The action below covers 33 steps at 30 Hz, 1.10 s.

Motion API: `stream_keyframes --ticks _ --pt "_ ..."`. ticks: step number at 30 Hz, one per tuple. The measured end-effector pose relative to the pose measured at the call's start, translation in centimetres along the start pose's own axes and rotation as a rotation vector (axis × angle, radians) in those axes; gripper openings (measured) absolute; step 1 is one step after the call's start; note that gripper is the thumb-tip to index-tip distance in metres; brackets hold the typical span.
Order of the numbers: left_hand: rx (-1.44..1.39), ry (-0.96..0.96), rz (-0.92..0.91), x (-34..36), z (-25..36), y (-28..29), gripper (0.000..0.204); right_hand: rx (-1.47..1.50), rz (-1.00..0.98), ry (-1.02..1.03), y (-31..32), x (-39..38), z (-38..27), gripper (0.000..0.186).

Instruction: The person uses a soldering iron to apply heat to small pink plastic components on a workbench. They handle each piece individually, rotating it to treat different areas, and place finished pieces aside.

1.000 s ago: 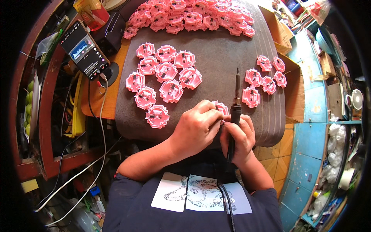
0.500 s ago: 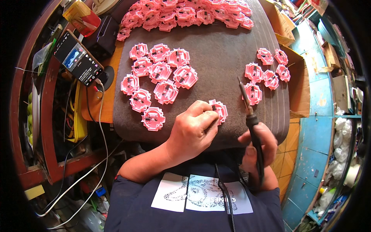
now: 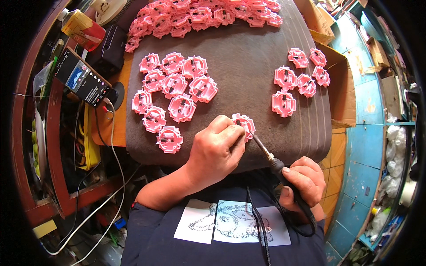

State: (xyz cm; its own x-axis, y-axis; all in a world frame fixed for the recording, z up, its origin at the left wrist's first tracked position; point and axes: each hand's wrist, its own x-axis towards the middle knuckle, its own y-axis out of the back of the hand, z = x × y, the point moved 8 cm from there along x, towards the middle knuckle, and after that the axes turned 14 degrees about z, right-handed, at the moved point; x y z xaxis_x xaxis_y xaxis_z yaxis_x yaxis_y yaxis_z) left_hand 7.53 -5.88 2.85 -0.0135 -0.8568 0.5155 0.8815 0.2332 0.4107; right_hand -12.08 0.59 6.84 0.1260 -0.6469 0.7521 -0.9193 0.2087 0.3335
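Observation:
My left hand is closed, its fingertips pinched at the left side of a pink plastic part near the front of the table. What lies right under those fingertips is hidden. In my right hand is a soldering iron, held by its black handle. Its metal tip slants up and left and meets the part, or hovers just over it; which, I cannot tell. A group of similar pink parts with small black pieces inside lies to the left. Several more pink parts lie at the right.
A big heap of pink parts covers the far end of the dark table mat. At the left a phone stands on a holder beside a bottle, with a white cable hanging down. An open cardboard box adjoins the right edge.
The soldering iron has swung from upright, beside the right group, down and left to the part at my left fingertips. The whole view has shifted slightly.

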Motion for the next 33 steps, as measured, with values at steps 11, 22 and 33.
stream_keyframes --ticks 11,22,33 --pt "0.015 -0.002 -0.007 0.0 0.08 0.02 0.015 0.026 -0.034 0.001 -0.62 0.36 0.2 0.028" --pt "0.013 -0.013 -0.007 0.07 0.11 -0.03 0.015 0.012 -0.036 0.009 -0.73 0.52 0.03 0.028" --pt "0.006 0.007 -0.007 0.1 0.11 0.03 0.015 -0.009 -0.01 0.008 -0.44 0.4 0.0 0.026"
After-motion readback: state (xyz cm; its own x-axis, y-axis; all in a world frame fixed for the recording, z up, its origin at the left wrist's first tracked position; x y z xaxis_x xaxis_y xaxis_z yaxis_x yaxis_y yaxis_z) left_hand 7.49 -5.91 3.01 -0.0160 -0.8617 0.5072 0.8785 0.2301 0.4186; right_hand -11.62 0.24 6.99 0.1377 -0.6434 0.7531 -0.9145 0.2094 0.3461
